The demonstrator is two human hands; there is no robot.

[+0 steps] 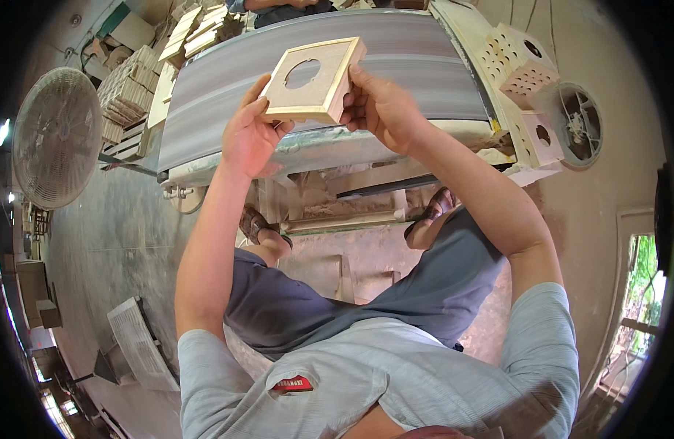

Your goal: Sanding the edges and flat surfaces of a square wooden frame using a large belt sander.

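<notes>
A shallow square wooden box [307, 99], with pale frame edges and a large round hole in its face, is held up in both my hands. My left hand [245, 137] grips its left side near the lower corner, fingers partly behind it. On the other side, my right hand [386, 110] has the thumb against the right wall and the fingers curled at the lower right corner. The box is tilted, with the holed face toward me. Beneath and behind it stretches a wide grey belt [417, 73] with streaks along its surface.
Wooden boxes with holes [518, 64] stand on the right ledge. Stacked wood pieces [136, 88] rise at the far left. A large fan [57, 137] is on the left, another round fan [577, 124] at the right. Another person [293, 9] is beyond the belt.
</notes>
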